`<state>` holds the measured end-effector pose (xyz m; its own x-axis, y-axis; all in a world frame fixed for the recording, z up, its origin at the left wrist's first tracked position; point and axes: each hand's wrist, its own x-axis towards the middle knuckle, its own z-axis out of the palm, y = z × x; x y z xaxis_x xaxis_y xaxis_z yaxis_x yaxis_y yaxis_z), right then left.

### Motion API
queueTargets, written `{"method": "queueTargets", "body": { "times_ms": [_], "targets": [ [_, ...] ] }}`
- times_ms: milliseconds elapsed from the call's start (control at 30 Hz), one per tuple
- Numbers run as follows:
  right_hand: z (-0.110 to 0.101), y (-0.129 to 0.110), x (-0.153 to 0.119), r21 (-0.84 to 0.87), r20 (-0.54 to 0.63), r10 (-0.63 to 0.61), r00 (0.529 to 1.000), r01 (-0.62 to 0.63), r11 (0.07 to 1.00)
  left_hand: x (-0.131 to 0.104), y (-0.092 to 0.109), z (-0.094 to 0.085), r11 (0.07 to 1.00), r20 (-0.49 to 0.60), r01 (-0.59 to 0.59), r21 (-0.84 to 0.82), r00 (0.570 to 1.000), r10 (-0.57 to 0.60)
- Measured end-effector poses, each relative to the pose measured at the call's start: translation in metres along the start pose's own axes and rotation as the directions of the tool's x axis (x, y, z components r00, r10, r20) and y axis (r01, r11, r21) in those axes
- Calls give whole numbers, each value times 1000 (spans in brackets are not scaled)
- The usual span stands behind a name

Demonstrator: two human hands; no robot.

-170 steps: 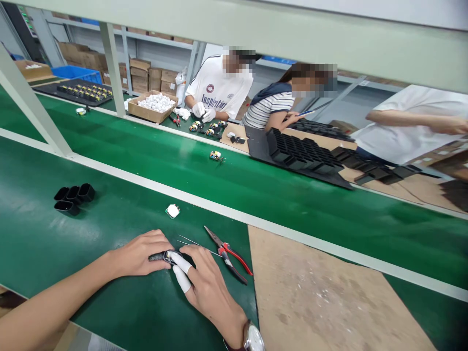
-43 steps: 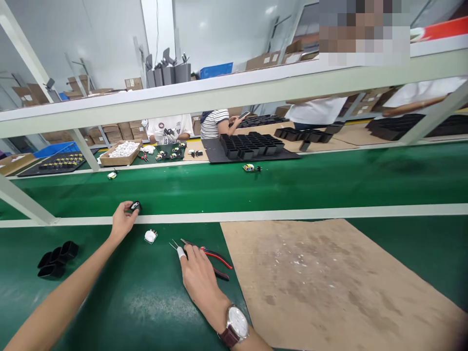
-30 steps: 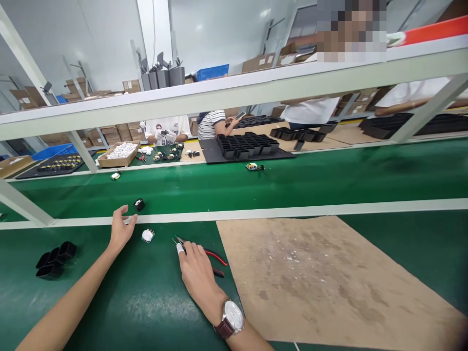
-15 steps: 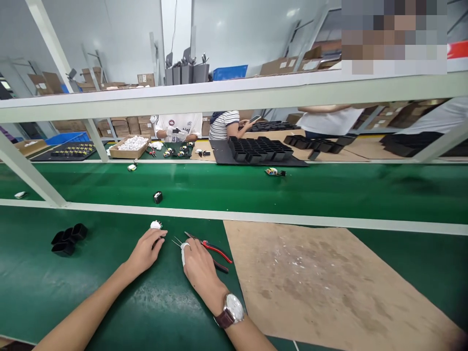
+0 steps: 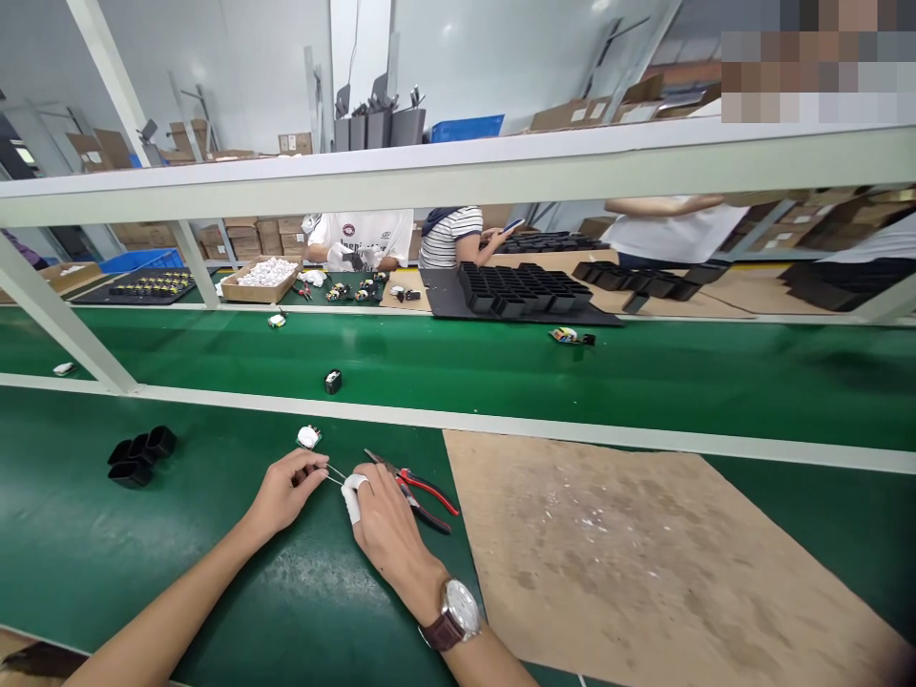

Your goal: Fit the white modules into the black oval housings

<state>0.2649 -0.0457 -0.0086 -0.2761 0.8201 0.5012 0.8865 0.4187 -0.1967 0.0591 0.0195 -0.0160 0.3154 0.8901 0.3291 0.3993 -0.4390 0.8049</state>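
Observation:
Two thin pale wires (image 5: 335,472) stretch between my hands above the green table. My left hand (image 5: 290,487) pinches their left ends between thumb and fingertips. The right ends are held by my right hand (image 5: 383,515), which has white coverings on two digits and a watch on the wrist. Just beyond my left hand lies a small white part (image 5: 308,436) with metal pins. Pliers with red and black handles (image 5: 426,489) lie open beside my right hand, partly behind it.
A brown board (image 5: 593,544) covers the right of the table. Black cups (image 5: 141,456) stand at the left. A green belt (image 5: 444,363) beyond a pale rail carries small parts. Opposite, people stand or sit near black trays and a box of white pieces (image 5: 263,275).
My left hand has closed on the free ends of the wires, which earlier stuck out from my right hand. The view has shifted slightly, and the parts on the belt sit farther right.

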Motion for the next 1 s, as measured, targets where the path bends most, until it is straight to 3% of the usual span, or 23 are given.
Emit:
{"method": "queueTargets", "body": {
  "times_ms": [167,367,533,700,833,1000],
  "targets": [
    [0,-2,0,115,-81,-27,996,36,993,0,4,-1,986,15,71,-153,997,-70],
    [-1,-2,0,168,-82,-40,996,53,984,2,13,-7,956,25,139,-259,990,-137],
    [-1,-3,0,173,-100,-49,994,66,983,10,11,-24,934,-142,152,-323,968,-207],
    [1,3,-3,-17,-42,-22,999,22,1000,15,2,-41,934,-282,158,-321,925,-254],
    [7,11,-6,-229,-13,2,1000,-5,973,11,-1,-40,950,-266,168,-264,934,-240],
    [12,17,-8,-336,-11,-10,1000,6,942,10,-8,-34,979,-244,139,-149,954,-172]
  ]
}}
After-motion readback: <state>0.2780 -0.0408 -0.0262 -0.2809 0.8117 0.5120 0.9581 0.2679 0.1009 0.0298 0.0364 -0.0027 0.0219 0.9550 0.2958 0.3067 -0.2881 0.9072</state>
